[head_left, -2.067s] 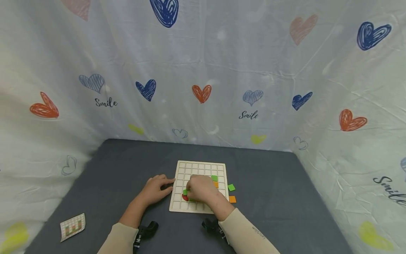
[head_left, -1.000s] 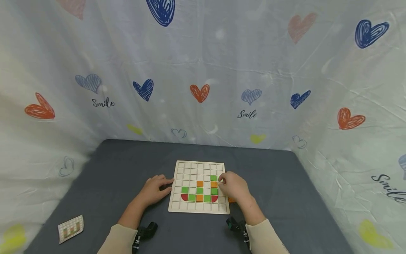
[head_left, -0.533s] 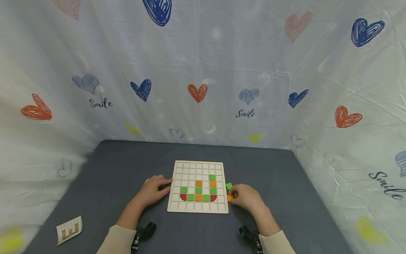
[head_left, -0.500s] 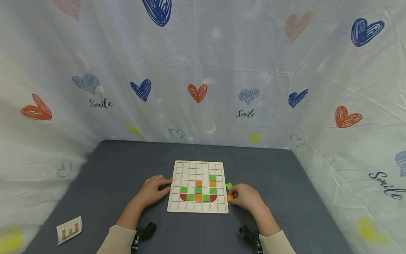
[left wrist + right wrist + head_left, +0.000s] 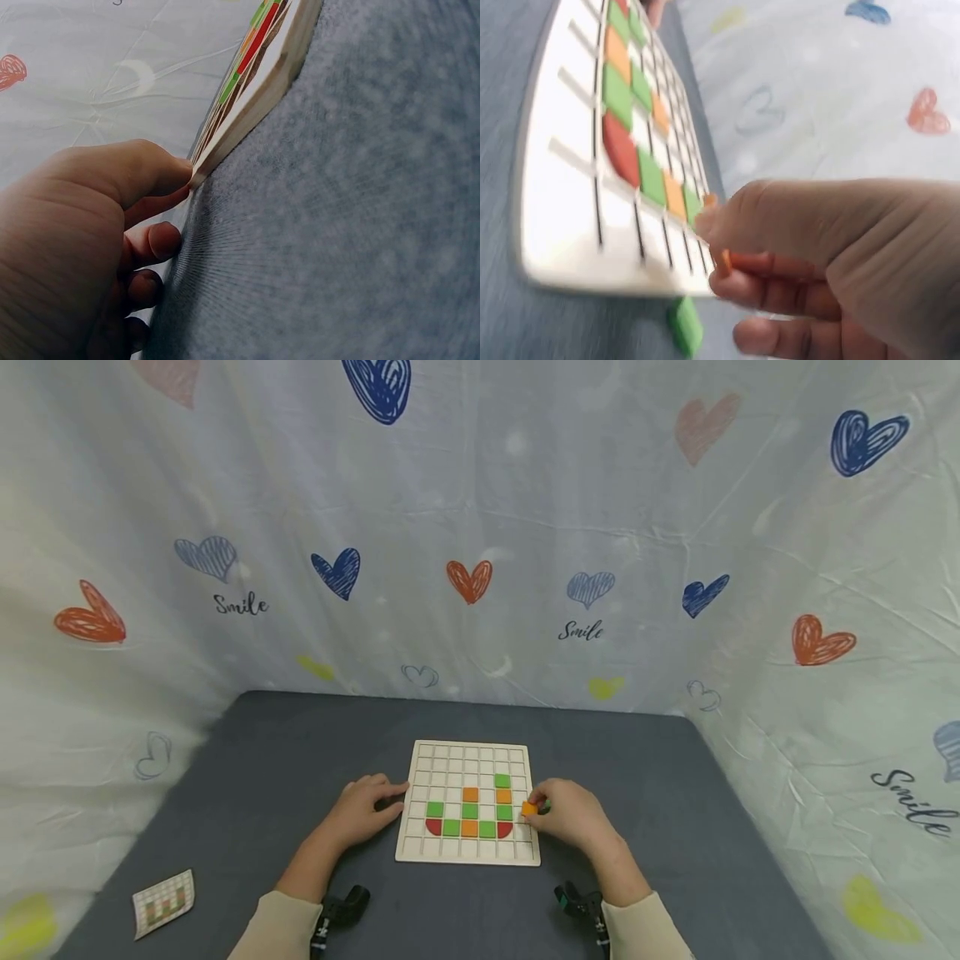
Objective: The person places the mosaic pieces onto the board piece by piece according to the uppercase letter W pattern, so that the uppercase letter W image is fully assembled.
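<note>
A pale wooden grid board (image 5: 442, 849) lies on the dark table, with green, orange and red tiles set in some squares. My right hand (image 5: 573, 814) pinches an orange tile (image 5: 529, 808) between thumb and fingers, over the board's right edge; in the right wrist view the orange tile (image 5: 726, 262) is mostly hidden by fingers. My left hand (image 5: 362, 810) touches the board's left edge with thumb and index fingertips, and in the left wrist view the thumb (image 5: 142, 171) meets the board's side (image 5: 251, 120). The other left fingers are loosely bent.
A loose green tile (image 5: 685, 326) lies on the table just beyond the board's right edge, partly behind the right hand. At the left of the table (image 5: 262, 827) is a small curled card (image 5: 163, 904) printed with a coloured grid. A white curtain (image 5: 525, 527) with hearts surrounds the table.
My right hand went from the board to the orange tile on the table at its right, took it, and brought it back over the board's right edge. My left hand stays in place.
</note>
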Demonstrator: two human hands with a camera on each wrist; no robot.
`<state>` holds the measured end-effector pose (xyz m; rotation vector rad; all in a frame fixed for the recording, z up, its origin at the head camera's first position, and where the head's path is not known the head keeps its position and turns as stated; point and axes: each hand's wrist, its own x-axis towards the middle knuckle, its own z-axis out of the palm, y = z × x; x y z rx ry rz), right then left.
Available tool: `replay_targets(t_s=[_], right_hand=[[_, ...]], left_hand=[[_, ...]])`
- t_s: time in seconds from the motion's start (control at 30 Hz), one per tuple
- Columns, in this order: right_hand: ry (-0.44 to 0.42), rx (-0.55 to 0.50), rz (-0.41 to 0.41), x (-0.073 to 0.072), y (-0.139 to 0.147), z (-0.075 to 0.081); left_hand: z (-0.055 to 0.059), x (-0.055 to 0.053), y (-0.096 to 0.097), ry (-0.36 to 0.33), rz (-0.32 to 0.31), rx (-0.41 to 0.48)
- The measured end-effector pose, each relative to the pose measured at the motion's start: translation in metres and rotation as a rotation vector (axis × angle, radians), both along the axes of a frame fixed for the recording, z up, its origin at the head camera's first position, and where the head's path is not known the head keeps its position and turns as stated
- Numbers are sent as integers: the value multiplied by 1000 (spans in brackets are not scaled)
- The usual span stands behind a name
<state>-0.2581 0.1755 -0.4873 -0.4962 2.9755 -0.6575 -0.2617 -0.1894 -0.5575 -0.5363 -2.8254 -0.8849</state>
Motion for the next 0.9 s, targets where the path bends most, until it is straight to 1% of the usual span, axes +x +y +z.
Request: replay_targets(t_s=[0.23,0.37,0.5,0.67,0.8,0.9], right_hand=[[9,-9,144,-14,-40,9],[16,17,219,-20,-66,12],[31,67,269,-27,-91,13],[0,120,294,-34,-117,7],[-15,154,287,-40,-131,1],[-33,172,271,-43,-137,-2]], left_hand=[[0,0,-1,-19,4,-5],[0,1,-2,-22,8,10],[-1,0,-2,-30,10,1],[-3,-2,-4,-20,1,-6],[-2,-1,-4,4,-15,-6],[-1,-1,-4,10,-22,-7]])
